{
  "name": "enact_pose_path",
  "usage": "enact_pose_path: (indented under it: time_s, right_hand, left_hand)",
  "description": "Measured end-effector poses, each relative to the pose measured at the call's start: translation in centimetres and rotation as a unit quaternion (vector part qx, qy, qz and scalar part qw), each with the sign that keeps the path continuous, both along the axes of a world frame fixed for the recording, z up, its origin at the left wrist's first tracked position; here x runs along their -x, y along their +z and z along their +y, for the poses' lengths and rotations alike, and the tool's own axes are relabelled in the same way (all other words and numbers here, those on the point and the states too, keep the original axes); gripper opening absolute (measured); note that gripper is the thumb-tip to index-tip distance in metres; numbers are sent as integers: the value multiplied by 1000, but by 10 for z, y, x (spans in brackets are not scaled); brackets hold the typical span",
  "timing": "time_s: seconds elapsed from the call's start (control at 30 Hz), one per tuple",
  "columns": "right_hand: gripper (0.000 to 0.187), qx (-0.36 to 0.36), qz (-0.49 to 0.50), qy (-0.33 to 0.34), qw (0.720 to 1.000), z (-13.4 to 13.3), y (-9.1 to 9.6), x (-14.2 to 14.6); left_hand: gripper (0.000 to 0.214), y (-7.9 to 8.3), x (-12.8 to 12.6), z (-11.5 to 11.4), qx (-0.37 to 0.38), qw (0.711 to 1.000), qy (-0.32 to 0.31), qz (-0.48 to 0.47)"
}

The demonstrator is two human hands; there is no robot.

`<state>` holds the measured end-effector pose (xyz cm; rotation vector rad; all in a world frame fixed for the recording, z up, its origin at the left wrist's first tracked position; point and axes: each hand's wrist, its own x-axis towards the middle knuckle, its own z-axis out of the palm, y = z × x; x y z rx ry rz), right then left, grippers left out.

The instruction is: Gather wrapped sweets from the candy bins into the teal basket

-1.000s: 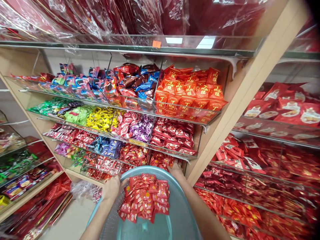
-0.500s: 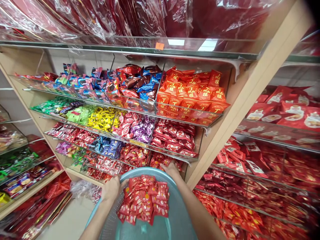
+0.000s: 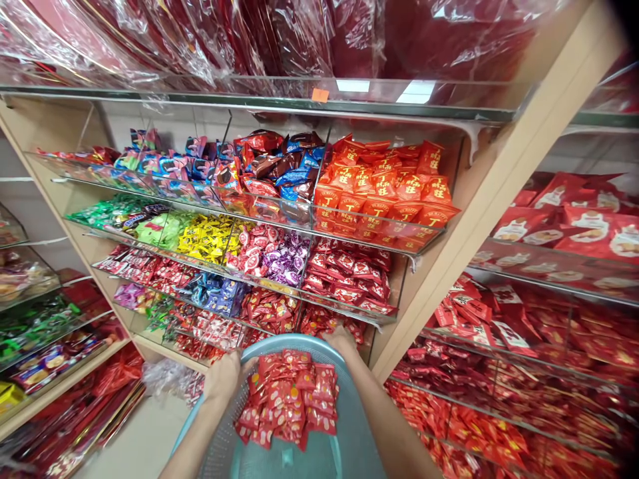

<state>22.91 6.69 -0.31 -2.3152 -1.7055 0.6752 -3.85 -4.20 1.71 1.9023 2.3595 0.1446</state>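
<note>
A light blue plastic basket is held low in front of me with a pile of small red sweet packets in it. My left hand grips the basket's far left rim, fingers curled over the edge. My right hand reaches over the far rim into the bottom shelf compartment of red packets; its fingers are hidden among them. Above that compartment lies a bin of red wrapped sweets.
Tiered clear shelves hold orange packets, blue and brown packets, yellow sweets and pink and purple sweets. A beige wooden upright divides this rack from red packets on the right. Bagged red goods fill the top shelf.
My right hand has shifted slightly left within the bottom compartment. The view has tilted down a little; the basket and left hand stay put.
</note>
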Motion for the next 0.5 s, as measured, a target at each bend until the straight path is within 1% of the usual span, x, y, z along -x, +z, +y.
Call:
enact_pose_path:
  time_s: [0.1, 0.27, 0.5]
  right_hand:
    - [49, -28, 17, -27, 999, -7, -3, -4]
    - [43, -81, 66, -48, 993, -16, -7, -11]
    - [42, -182, 141, -77, 970, -28, -15, -27]
  left_hand:
    - [49, 2, 0, 0, 3, 1000, 0, 7]
    - [46, 5, -1, -1, 19, 1000, -3, 10]
    - [49, 6, 0, 0, 15, 1000, -2, 12]
